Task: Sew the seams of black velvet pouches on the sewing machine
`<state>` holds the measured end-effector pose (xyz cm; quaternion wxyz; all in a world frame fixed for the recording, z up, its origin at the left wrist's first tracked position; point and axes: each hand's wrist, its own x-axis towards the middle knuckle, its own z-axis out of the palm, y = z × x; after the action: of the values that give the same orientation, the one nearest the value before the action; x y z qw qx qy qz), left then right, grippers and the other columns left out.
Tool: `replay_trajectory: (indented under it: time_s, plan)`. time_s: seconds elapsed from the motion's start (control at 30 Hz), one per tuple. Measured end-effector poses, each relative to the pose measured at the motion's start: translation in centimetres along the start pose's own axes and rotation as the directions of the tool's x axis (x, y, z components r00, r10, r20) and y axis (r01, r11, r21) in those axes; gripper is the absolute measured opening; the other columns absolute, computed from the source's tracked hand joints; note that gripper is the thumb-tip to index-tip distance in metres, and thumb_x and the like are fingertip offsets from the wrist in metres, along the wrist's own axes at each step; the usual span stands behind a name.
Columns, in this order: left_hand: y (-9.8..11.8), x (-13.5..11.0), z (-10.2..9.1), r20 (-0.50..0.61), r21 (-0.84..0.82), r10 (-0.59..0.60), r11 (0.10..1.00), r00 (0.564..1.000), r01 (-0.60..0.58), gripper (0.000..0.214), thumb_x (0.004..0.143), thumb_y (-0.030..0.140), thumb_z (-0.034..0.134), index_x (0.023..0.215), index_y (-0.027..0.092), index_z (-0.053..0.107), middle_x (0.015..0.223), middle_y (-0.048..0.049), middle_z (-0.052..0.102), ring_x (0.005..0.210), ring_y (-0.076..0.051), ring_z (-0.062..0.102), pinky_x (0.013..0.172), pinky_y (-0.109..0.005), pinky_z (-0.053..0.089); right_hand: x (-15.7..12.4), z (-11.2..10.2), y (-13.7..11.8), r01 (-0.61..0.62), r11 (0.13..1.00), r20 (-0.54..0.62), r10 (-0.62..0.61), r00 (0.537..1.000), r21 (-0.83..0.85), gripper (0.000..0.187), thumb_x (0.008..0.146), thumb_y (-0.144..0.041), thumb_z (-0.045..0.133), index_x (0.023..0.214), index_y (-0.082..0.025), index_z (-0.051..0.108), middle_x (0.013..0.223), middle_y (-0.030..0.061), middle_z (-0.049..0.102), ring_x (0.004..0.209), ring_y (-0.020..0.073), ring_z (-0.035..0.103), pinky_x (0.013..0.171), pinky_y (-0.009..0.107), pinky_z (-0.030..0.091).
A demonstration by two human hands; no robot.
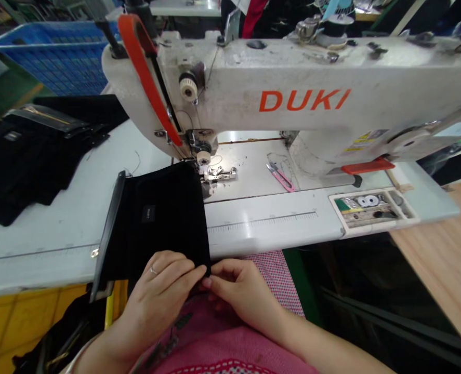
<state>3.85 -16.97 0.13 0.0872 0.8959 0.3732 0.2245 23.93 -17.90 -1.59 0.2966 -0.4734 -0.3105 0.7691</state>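
A black fabric piece [171,218] with a small dark label [148,213] lies over the front of the sewing machine table, its far corner at the machine's needle area. Along its left side runs a zipper strip [108,228] with a metal pull. My left hand [168,283], wearing a ring, rests on the near edge of the fabric with its fingers pressed together at the corner. My right hand [238,291] pinches that same near right corner between thumb and forefinger. The fabric's underside is hidden.
The sewing machine [304,98] spans the table. Pink thread snips [280,176] lie on its bed. A parts tray [373,210] with bobbins is set in at the right. More black pieces [39,145] are piled at left, near a blue basket [58,57].
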Motion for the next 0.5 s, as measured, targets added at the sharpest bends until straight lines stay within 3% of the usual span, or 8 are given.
replay_trajectory:
  time_s: [0.2, 0.3, 0.5]
  plan:
    - [0.22, 0.11, 0.00, 0.015, -0.032, -0.043, 0.999, 0.999, 0.043, 0.018, 0.102, 0.011, 0.048, 0.108, 0.016, 0.065, 0.097, -0.0025, 0.065, 0.096, -0.017, 0.056, 0.091, -0.032, 0.046, -0.42, 0.01, -0.57, -0.039, 0.998, 0.023, 0.038, 0.999, 0.045, 0.040, 0.071, -0.051, 0.083, 0.077, -0.014, 0.070, 0.062, -0.0017, 0.064, 0.049, 0.0084, 0.055, 0.049, 0.021, 0.044]
    - [0.20, -0.03, 0.04, 0.016, -0.047, -0.053, 0.997, 0.998, 0.054, 0.019, 0.102, 0.011, 0.048, 0.108, 0.016, 0.065, 0.096, -0.0023, 0.065, 0.095, -0.017, 0.057, 0.090, -0.032, 0.046, -0.35, -0.11, -0.85, -0.036, 0.996, 0.078, 0.030, 0.997, 0.078, 0.040, 0.075, -0.053, 0.079, 0.079, -0.014, 0.072, 0.064, -0.0007, 0.066, 0.049, 0.0084, 0.057, 0.050, 0.021, 0.046]
    - [0.26, -0.54, 0.34, -0.003, 0.047, -0.050, 0.998, 0.999, 0.050, 0.024, 0.098, 0.010, 0.049, 0.116, 0.017, 0.064, 0.109, -0.0080, 0.064, 0.105, -0.024, 0.056, 0.099, -0.043, 0.043, 0.30, 0.30, -0.34, -0.035, 0.992, 0.053, 0.028, 0.998, 0.122, 0.048, 0.074, -0.058, 0.077, 0.078, -0.011, 0.070, 0.070, 0.0041, 0.070, 0.048, 0.0082, 0.055, 0.048, 0.022, 0.047]
